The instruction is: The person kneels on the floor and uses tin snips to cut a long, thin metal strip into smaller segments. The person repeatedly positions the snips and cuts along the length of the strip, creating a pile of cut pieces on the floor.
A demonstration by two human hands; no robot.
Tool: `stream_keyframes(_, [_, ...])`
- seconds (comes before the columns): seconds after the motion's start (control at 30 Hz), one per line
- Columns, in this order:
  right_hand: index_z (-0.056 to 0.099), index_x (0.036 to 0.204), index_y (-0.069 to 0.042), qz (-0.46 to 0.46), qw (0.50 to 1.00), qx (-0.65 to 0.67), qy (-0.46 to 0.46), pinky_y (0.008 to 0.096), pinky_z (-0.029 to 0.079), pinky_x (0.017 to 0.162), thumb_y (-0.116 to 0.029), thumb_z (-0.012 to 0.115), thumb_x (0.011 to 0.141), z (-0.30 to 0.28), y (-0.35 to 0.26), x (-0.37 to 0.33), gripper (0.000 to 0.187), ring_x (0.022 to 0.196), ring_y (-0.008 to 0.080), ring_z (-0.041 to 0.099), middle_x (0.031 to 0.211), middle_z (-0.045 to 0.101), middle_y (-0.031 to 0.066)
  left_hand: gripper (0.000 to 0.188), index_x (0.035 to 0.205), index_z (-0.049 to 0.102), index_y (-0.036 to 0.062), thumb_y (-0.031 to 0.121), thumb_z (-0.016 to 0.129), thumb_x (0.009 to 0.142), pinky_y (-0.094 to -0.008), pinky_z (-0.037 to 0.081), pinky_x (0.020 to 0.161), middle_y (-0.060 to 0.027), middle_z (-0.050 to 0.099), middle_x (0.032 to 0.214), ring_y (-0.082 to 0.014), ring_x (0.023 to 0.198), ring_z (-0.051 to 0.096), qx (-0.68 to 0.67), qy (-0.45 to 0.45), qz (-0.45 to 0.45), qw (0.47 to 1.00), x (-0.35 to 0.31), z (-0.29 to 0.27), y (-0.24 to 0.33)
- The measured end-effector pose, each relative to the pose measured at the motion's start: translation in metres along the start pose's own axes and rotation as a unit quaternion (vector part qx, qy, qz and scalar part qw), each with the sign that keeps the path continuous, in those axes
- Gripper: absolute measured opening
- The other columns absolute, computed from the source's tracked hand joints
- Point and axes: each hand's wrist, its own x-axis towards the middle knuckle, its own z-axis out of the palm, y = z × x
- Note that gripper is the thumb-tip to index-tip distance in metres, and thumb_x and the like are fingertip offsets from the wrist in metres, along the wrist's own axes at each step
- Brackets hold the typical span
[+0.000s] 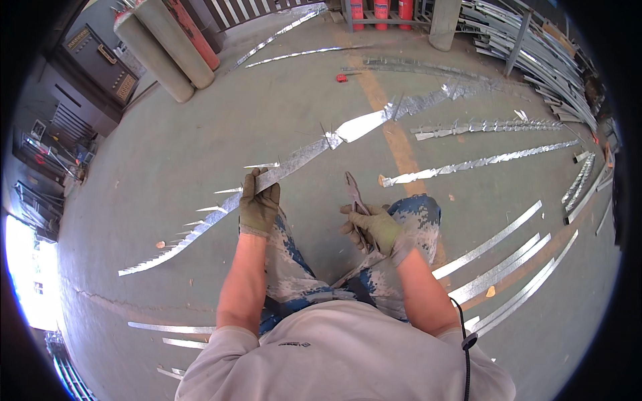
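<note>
My left hand (258,204), in an olive work glove, grips a long shiny metal strip with pointed spikes (294,160) that runs from lower left to upper right across the floor. My right hand (374,228), also gloved, holds a pair of pliers (353,194) with the jaws pointing up, a short way to the right of the strip. Both hands are above my knees in paint-stained blue trousers (414,214).
More spiked strips (481,125) and flat metal strips (495,271) lie on the green concrete floor to the right and lower left. Grey pillars (164,47), red cylinders (380,9) and stacked metal profiles (535,53) stand at the far side.
</note>
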Motion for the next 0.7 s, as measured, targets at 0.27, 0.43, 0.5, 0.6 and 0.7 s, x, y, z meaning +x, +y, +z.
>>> stream_keyframes(0.27, [0.054,0.144,-0.01,-0.061,0.994,0.066,0.064,0.0329,0.053,0.055,-0.024,0.061,0.106,-0.006,0.027,0.029,0.041,0.067,0.0163,0.064,0.093,0.069,0.0089,0.024,0.116,0.071,0.0055,0.024,0.059,0.106,-0.0469,0.064,0.091,-0.0123,0.075,0.12,-0.0272,0.11,0.074,-0.012,0.006,-0.013,1.0,0.01,0.014,0.003])
stream_keyframes(0.43, [0.059,0.135,-0.007,-0.016,0.996,-0.028,0.077,0.0331,0.049,0.052,-0.029,0.059,0.106,-0.003,0.032,0.035,0.036,0.059,0.0167,0.06,0.092,0.069,0.0103,0.021,0.112,0.071,0.0067,0.025,0.063,0.104,-0.0471,0.065,0.089,-0.0106,0.077,0.116,-0.0258,0.107,0.075,0.001,0.051,-0.029,0.998,0.012,0.011,-0.003])
stream_keyframes(0.5, [0.059,0.13,-0.006,0.019,0.99,-0.098,0.105,0.0334,0.048,0.051,-0.033,0.059,0.105,0.002,0.032,0.036,0.037,0.057,0.0166,0.059,0.091,0.069,0.0105,0.021,0.111,0.071,0.0074,0.025,0.063,0.104,-0.0472,0.065,0.089,-0.0102,0.077,0.116,-0.0257,0.107,0.075,-0.016,0.044,-0.044,0.998,0.012,0.008,-0.009])
stream_keyframes(0.6, [0.06,0.121,-0.003,0.042,0.978,-0.162,0.127,0.0338,0.047,0.05,-0.038,0.06,0.101,0.01,0.031,0.036,0.04,0.055,0.0161,0.057,0.09,0.068,0.0114,0.02,0.109,0.071,0.01,0.026,0.061,0.105,-0.0473,0.064,0.09,-0.0077,0.077,0.114,-0.0249,0.108,0.074,-0.044,0.08,-0.055,0.994,0.014,-0.001,-0.022])
stream_keyframes(0.7, [0.06,0.119,-0.002,0.057,0.973,-0.17,0.144,0.0339,0.046,0.049,-0.037,0.06,0.1,0.012,0.029,0.041,0.04,0.055,0.0162,0.057,0.09,0.068,0.0119,0.019,0.108,0.071,0.0114,0.026,0.059,0.107,-0.0471,0.063,0.094,-0.0057,0.076,0.112,-0.0236,0.109,0.073,-0.059,0.094,-0.065,0.992,0.017,-0.002,-0.024])
